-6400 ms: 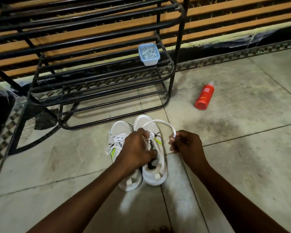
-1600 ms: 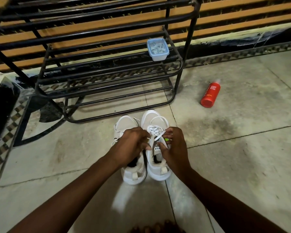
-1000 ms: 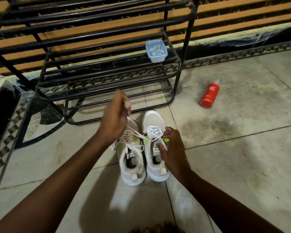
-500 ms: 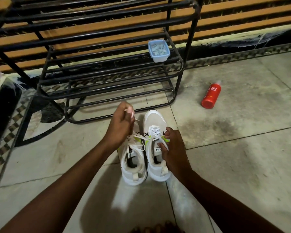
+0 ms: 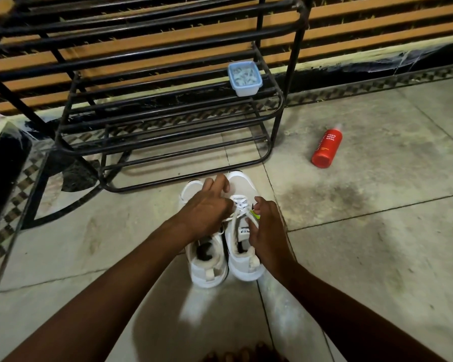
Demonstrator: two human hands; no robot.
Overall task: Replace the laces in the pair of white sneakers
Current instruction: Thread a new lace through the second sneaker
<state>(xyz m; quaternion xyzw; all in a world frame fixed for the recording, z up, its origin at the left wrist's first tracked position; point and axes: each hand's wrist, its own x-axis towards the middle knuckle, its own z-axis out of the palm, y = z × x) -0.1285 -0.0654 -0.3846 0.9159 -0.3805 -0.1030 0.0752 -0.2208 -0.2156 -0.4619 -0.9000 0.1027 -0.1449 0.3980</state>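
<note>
Both forearms extended forward, converging on the right sneaker (image 5: 246,270). Left hand (image 5: 207,209) lay palm-down just left of its lacing, fingers bent toward the toe; any grip was not visible. Right hand (image 5: 268,231) sat against its right side, thumb and fingers pinching the lace (image 5: 239,205).

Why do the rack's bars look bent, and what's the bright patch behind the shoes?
Head view: the wide-angle lens likely bows the bars of the shoe rack; head view too: a light patch brightens the floor behind the sneakers, shadow beside it.
</note>
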